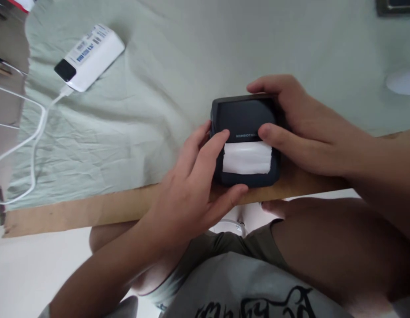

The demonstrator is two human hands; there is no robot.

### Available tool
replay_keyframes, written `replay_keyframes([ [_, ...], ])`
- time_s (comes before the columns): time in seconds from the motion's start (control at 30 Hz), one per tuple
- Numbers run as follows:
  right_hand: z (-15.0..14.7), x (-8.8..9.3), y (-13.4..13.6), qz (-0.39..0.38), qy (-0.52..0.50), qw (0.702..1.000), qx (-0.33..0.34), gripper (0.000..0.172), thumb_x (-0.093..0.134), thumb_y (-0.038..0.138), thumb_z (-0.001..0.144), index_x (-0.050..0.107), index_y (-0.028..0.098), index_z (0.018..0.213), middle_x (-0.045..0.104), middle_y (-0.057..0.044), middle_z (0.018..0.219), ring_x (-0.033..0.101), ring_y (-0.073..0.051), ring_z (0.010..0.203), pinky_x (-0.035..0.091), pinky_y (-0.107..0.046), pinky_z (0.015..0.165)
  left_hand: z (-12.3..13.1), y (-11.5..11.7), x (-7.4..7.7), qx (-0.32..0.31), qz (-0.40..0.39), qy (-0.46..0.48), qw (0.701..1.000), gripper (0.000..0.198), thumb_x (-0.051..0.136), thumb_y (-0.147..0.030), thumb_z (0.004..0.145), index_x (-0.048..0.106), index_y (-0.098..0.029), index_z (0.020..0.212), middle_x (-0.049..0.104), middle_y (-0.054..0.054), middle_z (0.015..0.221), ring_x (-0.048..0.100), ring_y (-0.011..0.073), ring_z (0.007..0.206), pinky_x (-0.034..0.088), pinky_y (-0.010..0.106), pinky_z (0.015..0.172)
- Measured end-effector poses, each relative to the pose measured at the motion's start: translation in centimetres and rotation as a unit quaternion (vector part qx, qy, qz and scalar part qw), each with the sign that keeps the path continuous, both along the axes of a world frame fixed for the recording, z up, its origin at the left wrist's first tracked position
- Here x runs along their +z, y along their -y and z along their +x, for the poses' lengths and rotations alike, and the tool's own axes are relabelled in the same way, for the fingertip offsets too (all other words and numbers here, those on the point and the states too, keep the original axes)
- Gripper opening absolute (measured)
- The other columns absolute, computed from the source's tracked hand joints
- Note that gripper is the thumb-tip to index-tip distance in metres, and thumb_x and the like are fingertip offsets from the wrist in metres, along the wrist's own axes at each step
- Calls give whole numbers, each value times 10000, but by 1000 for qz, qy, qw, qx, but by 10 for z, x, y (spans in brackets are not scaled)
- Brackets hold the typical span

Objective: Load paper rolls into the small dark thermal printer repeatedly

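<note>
between both hands (187,190) sits a dark, round-cornered device (244,117).

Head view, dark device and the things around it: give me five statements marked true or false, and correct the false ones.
1. The left hand and the right hand both touch the dark device. True.
2. A white cable is plugged into the white block. True.
3. The white block lies to the person's right of the dark device. False: it lies to the left.
4. The white block rests on pale green cloth. True.
5. The white strip is on the half of the device farther from the person. False: it is on the nearer half.
</note>
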State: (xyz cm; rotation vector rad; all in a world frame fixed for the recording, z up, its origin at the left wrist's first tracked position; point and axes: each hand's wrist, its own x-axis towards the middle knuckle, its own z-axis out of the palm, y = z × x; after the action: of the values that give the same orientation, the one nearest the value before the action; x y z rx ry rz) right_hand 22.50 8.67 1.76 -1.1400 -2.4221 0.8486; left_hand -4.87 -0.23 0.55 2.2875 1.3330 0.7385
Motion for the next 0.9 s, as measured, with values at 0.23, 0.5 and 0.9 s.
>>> replay_keyframes([
  [0.23, 10, -4, 2, 15, 64, 997, 33, 1025, 336, 913, 1077, 131, 324, 1890, 693, -172, 1474, 744, -398, 1225, 648, -705, 1066, -3, 3, -8, 2, -38, -3, 999, 950, 715, -736, 1119, 242, -346, 1845, 517, 169, 1878, 557, 432, 1713, 596, 633, 1350],
  [0.5, 11, -25, 10, 110, -11, 993, 44, 862, 358, 762, 1155, 108, 338, 1863, 582, -183, 1711, 697, -409, 1458, 588, -710, 1243, 5, 14, -8, 38, -24, -41, 998, 993, 582, -754, 1175, 47, -319, 1889, 593, 215, 1813, 712, 402, 1571, 725, 545, 1192],
  [0.9, 24, -17, -1, 115, 22, 987, 107, 1067, 451, 804, 1119, -120, 375, 1913, 674, -149, 1617, 728, -428, 1440, 647, -676, 1179, -5, 9, -6, 91, -107, -44, 989, 1127, 770, -953, 953, 319, -391, 1820, 817, 100, 1541, 857, 463, 1319, 814, 625, 921],
])
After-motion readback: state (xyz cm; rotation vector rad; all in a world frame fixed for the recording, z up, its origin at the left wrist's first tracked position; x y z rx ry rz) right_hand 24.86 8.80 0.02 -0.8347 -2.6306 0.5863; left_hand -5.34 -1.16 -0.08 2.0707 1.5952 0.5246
